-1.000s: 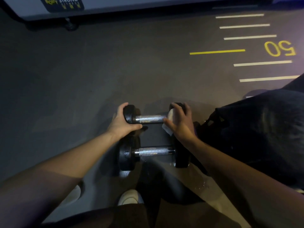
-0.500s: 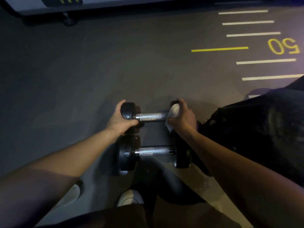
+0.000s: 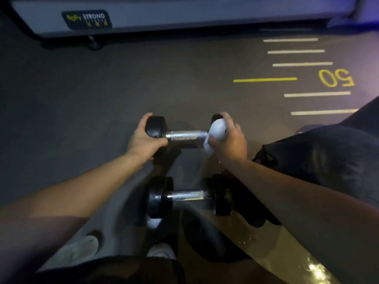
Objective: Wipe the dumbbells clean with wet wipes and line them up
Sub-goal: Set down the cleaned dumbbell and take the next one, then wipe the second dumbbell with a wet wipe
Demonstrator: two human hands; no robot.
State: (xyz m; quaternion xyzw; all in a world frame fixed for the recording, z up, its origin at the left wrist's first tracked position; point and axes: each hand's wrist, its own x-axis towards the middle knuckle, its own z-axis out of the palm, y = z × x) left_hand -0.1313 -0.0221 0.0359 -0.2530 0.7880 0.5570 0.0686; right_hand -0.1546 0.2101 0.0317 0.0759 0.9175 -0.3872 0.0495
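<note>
Two black dumbbells with chrome handles lie side by side on the dark gym floor. My left hand [image 3: 143, 140] grips the left head of the far dumbbell [image 3: 185, 135]. My right hand [image 3: 229, 138] presses a white wet wipe [image 3: 217, 131] against that dumbbell's right head, which the wipe and fingers mostly cover. The near dumbbell [image 3: 187, 195] rests untouched between my forearms, just in front of my white shoes [image 3: 162, 251].
A dark bag [image 3: 320, 160] sits on the floor close to the right of both dumbbells. A grey machine base [image 3: 184, 17] runs along the far edge. White and yellow floor lines [image 3: 297, 78] with the number 50 lie at the far right.
My right hand has shifted the wipe up over the far dumbbell's right head, so more of the wipe shows. My left hand keeps its hold. The camera has tipped slightly.
</note>
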